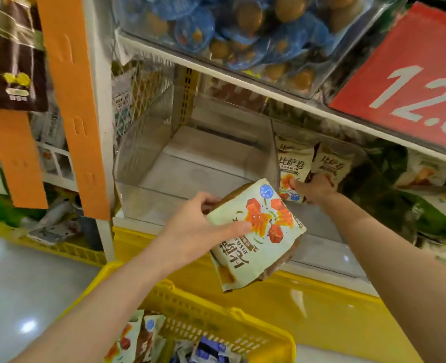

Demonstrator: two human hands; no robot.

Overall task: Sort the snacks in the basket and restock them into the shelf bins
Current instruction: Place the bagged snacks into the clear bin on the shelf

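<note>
Your left hand (195,226) is pinching a pack (256,237) just in front of the clear bin (148,163), above the basket (216,318). The thumb is on the printed face and the fingers are curled behind. The pack's long axis runs away from you, leaning to the right. It's flipped end for end: the 比萨卷 title sits upside down at the near end, and the round blue badge is at the far corner, almost touching the bin's front wall. The face is cream with orange-red cube pictures. Brown edges stick out behind it, so there may be more than one in that grip, can't tell how many.

Your right hand (316,189) is reaching into the next compartment to the right. Its thumb is on the front of the shelf packs (292,163) and its fingers are curled round their bottom ends. I count two there, both standing upright with 比萨卷 reading the right way and their faces toward you.

In the basket at the bottom, at least two more packs of the same design (127,341) lie at the left. Some blue-and-white wrappers (208,349) are beside them.

A red sign (410,79) at top right reads "12." and the rest is cut off. The upper bin (242,27) holds brown eggs in blue wrap, too many to count.
</note>
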